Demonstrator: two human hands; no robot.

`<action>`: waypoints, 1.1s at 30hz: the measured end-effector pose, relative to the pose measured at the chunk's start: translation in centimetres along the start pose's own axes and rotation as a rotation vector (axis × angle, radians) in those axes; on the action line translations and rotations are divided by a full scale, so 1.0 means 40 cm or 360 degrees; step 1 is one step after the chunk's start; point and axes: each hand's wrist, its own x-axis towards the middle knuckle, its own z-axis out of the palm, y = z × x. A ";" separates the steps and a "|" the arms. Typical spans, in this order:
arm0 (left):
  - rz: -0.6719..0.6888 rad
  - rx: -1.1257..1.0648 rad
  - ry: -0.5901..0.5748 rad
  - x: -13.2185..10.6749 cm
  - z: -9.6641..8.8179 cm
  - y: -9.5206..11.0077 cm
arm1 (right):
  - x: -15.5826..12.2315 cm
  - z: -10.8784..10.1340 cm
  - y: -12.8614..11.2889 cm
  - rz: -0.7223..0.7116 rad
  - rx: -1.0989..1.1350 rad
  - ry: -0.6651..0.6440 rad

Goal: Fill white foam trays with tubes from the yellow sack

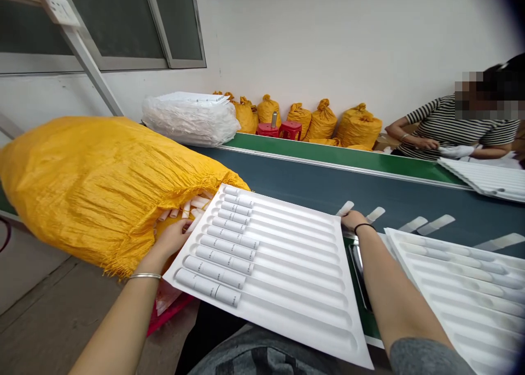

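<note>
A white molded tray (301, 257) rests tilted in front of me, with printed white tubes (227, 246) lying in the left ends of its grooves. My left hand (174, 238) is at the tray's left edge, beside the mouth of a yellow woven sack (110, 183). Its fingers are closed around a loose white tube (194, 222), partly hidden by the hand and tray. My right hand (353, 220) is at the tray's far right corner, with curled fingers mostly hidden. A frosted white tube (345, 207) shows just past it; whether the hand grips it is unclear.
Frosted tubes (437, 224) lie along the dark belt (295, 175). Another tray (463, 287) with tubes is at right, near a phone-like dark object (357, 265). A plastic-wrapped stack (191, 121) sits at the back left. Across the belt a person (459, 126) works beside trays (488, 178).
</note>
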 end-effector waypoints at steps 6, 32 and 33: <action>-0.0140 -0.0023 0.0449 -0.056 0.000 0.024 | -0.088 -0.061 -0.056 -0.0084 -0.0143 -0.0347; 0.0830 -0.0467 0.0050 -0.260 0.014 0.336 | -0.390 -0.030 -0.276 -0.2164 0.0943 -0.0180; 0.0857 -0.0438 0.0044 -0.263 0.011 0.340 | -0.391 -0.034 -0.275 -0.2218 0.0901 -0.0157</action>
